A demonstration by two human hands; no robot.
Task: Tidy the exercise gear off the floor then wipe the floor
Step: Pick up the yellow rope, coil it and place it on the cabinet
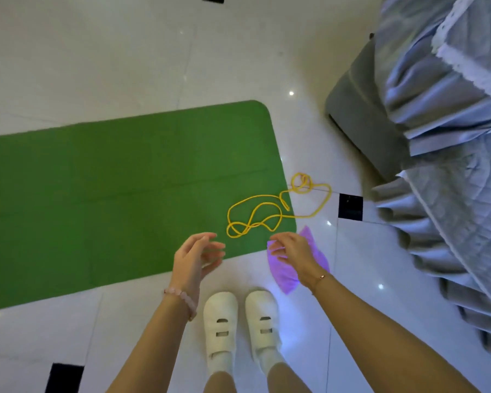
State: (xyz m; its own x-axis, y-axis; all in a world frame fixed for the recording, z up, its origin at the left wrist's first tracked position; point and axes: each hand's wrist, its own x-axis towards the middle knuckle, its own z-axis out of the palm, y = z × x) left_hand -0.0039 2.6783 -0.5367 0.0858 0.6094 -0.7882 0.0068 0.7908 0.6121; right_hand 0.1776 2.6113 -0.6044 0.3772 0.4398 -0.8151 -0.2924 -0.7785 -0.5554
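Note:
A green exercise mat (pixel 111 194) lies flat on the white tiled floor (pixel 97 66). A yellow rope (pixel 270 208) sprawls in loose loops over the mat's right end and onto the tiles. A purple cloth (pixel 315 256) lies on the floor just right of the mat's corner. My left hand (pixel 194 258) hovers over the mat's near edge with relaxed, slightly curled fingers and holds nothing. My right hand (pixel 291 252) hangs above the purple cloth, fingers loosely bent, empty as far as I can see.
A bed with a grey ruffled cover (pixel 451 137) fills the right side, its skirt reaching the floor. My feet in white shoes (pixel 238 330) stand just in front of the mat. Small black inset tiles (pixel 350 207) dot the floor.

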